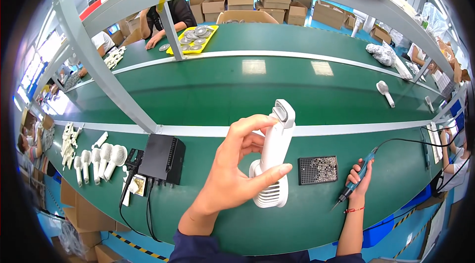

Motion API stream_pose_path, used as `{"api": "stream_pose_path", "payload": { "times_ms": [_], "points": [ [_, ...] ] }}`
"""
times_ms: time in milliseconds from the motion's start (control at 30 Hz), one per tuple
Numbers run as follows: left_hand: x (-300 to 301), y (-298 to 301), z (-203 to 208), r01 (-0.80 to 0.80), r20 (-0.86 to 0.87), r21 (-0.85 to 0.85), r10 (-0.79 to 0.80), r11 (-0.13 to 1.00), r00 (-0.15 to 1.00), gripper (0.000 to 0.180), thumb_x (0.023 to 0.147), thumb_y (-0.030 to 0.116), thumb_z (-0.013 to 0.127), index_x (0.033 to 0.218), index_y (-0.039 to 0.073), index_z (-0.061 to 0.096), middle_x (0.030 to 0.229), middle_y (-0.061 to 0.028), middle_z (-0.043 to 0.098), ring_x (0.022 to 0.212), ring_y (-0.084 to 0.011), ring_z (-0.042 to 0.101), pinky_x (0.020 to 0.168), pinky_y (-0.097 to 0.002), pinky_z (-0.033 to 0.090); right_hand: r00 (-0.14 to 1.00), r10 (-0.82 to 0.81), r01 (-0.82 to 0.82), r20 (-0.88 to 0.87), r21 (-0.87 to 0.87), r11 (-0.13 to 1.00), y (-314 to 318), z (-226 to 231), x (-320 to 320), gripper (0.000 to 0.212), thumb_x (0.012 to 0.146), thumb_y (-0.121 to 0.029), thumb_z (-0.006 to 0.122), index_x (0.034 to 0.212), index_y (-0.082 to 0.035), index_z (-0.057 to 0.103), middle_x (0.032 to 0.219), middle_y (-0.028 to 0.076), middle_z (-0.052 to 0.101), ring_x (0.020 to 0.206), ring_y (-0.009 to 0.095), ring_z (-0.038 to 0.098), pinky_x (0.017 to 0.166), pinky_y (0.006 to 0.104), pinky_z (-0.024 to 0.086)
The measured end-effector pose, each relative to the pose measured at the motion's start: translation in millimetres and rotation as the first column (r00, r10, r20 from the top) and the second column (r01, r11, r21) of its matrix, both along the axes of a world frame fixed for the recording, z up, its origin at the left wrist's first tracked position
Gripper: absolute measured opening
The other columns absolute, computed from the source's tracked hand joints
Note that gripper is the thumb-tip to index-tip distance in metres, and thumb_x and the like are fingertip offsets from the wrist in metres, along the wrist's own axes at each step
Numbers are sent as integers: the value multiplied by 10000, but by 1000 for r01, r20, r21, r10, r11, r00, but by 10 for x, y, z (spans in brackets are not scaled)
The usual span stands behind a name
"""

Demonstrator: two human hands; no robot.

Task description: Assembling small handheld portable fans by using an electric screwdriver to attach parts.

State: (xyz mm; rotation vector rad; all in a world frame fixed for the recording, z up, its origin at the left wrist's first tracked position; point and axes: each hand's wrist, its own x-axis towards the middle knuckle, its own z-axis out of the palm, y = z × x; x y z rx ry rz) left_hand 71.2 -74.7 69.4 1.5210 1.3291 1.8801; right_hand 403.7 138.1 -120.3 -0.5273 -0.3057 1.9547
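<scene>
My left hand (237, 169) grips a white plastic handheld device (277, 146) above the table, thumb on the near side and fingers curled round the far side. Its upper end carries a grey cap; vent slots show at its lower end. In my right hand (359, 181) is a teal electric screwdriver (366, 164), its thin bit pointing down and left, its black cord running off to the right. Between the two hands lies a black tray of small screws (317, 170).
A black power box (162, 159) with cables stands left of my left hand. Several white round-headed devices (105, 159) lie further left, near white parts (70, 143). A grey metal frame (213, 131) crosses the green table. Beyond it, a person sits by a yellow tray (195, 40) of grey discs.
</scene>
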Motion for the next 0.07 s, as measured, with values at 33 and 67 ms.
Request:
{"api": "stream_pose_path", "payload": {
  "times_ms": [33, 67],
  "points": [
    [-3, -4, 3, 3, -18, 0, -3, 1000, 1000, 703, 758, 113, 797, 1352, 52, 426, 1234, -140, 497, 945, -186, 617, 861, -334, 517, 1000, 1, -1, 11, 10, 1000, 6, -1, 7, 340, 998, -391, 459, 1094, -73, 536, 740, 39, 503, 433, 81, 384, 342, 212, 351],
    [-7, -10, 8, 6, -37, 0, -6, 1000, 999, 703, 761, 115, 797, 1354, 59, 425, 1238, -140, 497, 950, -191, 618, 869, -335, 516, 1000, 1, -1, 12, 7, 1000, 1, -8, 9, 340, 998, -391, 459, 1094, -73, 536, 740, 39, 503, 433, 81, 384, 342, 212, 351]
  ]
}}
